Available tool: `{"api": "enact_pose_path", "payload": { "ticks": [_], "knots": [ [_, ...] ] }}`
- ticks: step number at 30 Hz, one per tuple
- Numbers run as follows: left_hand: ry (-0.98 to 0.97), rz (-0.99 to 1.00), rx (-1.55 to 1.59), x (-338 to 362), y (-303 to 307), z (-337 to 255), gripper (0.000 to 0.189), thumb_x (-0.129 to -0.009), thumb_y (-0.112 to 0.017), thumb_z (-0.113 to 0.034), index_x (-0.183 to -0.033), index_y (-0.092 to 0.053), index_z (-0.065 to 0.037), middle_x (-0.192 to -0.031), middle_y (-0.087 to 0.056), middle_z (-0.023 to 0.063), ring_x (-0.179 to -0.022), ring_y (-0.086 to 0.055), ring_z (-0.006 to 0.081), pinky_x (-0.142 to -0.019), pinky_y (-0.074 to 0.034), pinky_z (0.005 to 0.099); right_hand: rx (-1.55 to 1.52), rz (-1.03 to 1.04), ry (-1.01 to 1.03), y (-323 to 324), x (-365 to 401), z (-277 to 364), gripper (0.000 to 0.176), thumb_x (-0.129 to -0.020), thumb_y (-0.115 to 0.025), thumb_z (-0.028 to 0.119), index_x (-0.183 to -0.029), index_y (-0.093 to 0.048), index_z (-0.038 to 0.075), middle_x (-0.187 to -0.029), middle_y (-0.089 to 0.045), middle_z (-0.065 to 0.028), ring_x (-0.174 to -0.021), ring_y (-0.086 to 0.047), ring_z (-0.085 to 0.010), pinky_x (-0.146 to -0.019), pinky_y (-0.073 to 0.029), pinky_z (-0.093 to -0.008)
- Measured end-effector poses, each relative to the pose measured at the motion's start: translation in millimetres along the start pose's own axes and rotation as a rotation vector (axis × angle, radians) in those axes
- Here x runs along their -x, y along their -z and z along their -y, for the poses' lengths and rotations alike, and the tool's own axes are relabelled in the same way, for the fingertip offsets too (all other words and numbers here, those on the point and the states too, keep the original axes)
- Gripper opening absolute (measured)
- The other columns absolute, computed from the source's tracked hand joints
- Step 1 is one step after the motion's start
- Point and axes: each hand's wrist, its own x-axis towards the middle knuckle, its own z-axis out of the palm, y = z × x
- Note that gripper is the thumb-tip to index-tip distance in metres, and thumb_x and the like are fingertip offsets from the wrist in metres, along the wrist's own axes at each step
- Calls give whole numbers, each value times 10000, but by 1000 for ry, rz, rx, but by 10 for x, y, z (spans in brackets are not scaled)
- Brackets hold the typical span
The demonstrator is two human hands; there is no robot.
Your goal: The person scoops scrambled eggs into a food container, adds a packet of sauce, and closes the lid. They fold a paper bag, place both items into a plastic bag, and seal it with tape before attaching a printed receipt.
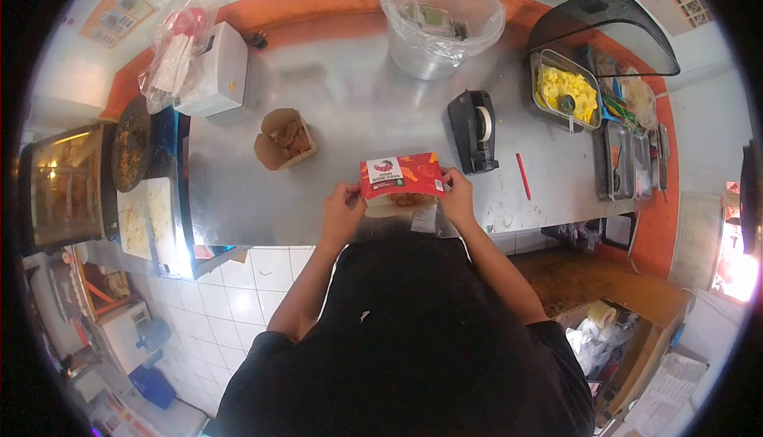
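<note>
A red printed cardboard food box (413,168), marked with a rooster logo, is at the counter's front edge, close to my body. My left hand (343,211) grips its left end, and my right hand (458,200) pinches the right end. Under the red panel some brown food (404,199) shows in part. A small white slip of paper (424,218) lies just below it, with clear plastic around. Farther left on the counter stands an open brown paper box (275,159) with brown pieces of food inside.
Right of the box are a black tape dispenser (475,137) and a red pen (523,176). A plastic-lined bucket (421,59) stands at the back. Yellow food (568,91) fills a container at right, beside a black mesh cover (604,20). A white appliance (218,71) sits back left.
</note>
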Motion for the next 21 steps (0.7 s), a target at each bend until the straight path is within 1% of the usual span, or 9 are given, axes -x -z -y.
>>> {"api": "enact_pose_path", "payload": {
  "ticks": [2,5,8,11,14,17,20,21],
  "knots": [
    [-69,2,-24,-27,-15,175,221,-822,-670,-30,-989,-560,64,-1117,-673,216,-1059,-660,254,-947,-513,361,-13,-3,7,-5,-5,-38,326,-774,-789,64,-780,-467,9,-1140,-667,-232,-1069,-638,-224,-925,-503,-351],
    [-104,1,138,-31,-53,353,231,-814,-666,-5,-1000,-546,63,-1211,-628,241,-1095,-644,268,-961,-514,384,-17,6,-8,17,19,40,317,-777,-780,61,-779,-468,11,-1148,-665,-235,-1078,-639,-238,-930,-499,-354],
    [-163,2,155,-53,-58,461,237,-822,-656,6,-1024,-541,54,-1265,-597,244,-1106,-637,275,-959,-520,393,-28,10,-20,41,15,28,300,-779,-769,53,-781,-471,13,-1160,-661,-239,-1082,-641,-252,-936,-494,-357],
    [-202,1,195,-51,-80,524,230,-830,-651,13,-1035,-552,38,-1282,-595,225,-1109,-637,274,-961,-521,387,-62,8,-18,29,21,-23,290,-777,-763,46,-782,-475,15,-1164,-660,-239,-1078,-644,-256,-938,-491,-359],
    [-205,17,107,15,-60,465,252,-830,-647,33,-1069,-568,25,-1287,-599,200,-1121,-633,274,-963,-520,380,-63,3,-6,17,17,-73,288,-772,-763,40,-784,-476,16,-1156,-665,-231,-1075,-644,-253,-936,-491,-357],
    [-191,42,133,12,-54,589,282,-829,-662,29,-1100,-585,18,-1298,-599,178,-1142,-622,275,-969,-517,387,-32,1,14,13,32,-120,283,-771,-759,33,-786,-477,16,-1150,-669,-222,-1066,-646,-250,-936,-491,-357],
    [-144,59,95,-1,-36,606,310,-833,-671,23,-1132,-592,11,-1308,-594,171,-1158,-616,271,-963,-518,379,-39,7,26,34,47,-16,278,-770,-755,24,-789,-479,14,-1149,-669,-216,-1054,-648,-244,-934,-493,-353],
    [-192,34,75,-15,-31,582,297,-833,-672,18,-1122,-603,5,-1281,-610,169,-1133,-629,275,-943,-525,377,-48,6,27,38,41,-10,276,-769,-755,22,-791,-480,14,-1150,-669,-215,-1049,-649,-240,-933,-494,-351]
  ]
}}
